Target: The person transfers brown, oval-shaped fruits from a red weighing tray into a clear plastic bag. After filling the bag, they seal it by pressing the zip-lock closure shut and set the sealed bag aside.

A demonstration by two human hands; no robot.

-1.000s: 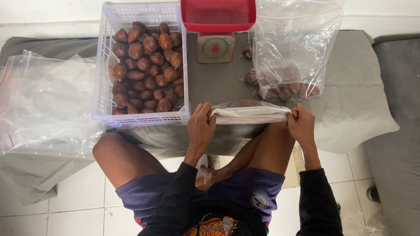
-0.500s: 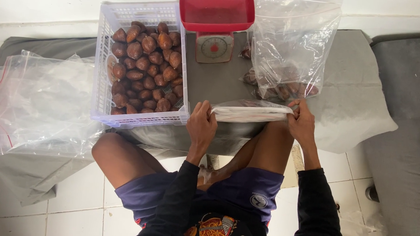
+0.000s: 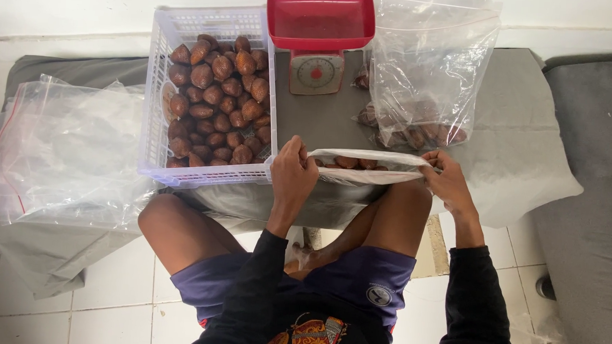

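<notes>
Head view: the left hand (image 3: 293,175) and right hand (image 3: 448,184) each pinch closed on one end of a clear bag (image 3: 368,161) of brown fruit, held at the near edge of the worktop (image 3: 322,124). Sealing it well likely means keeping the mouth taut and level. Basket (image 3: 159,90) stands left, scale (image 3: 319,28) behind, another filled bag (image 3: 427,67) right; free room lies only toward the lap

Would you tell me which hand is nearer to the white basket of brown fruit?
Left. The left hand sits at the white basket corner; the right hand is across the bag.
</notes>
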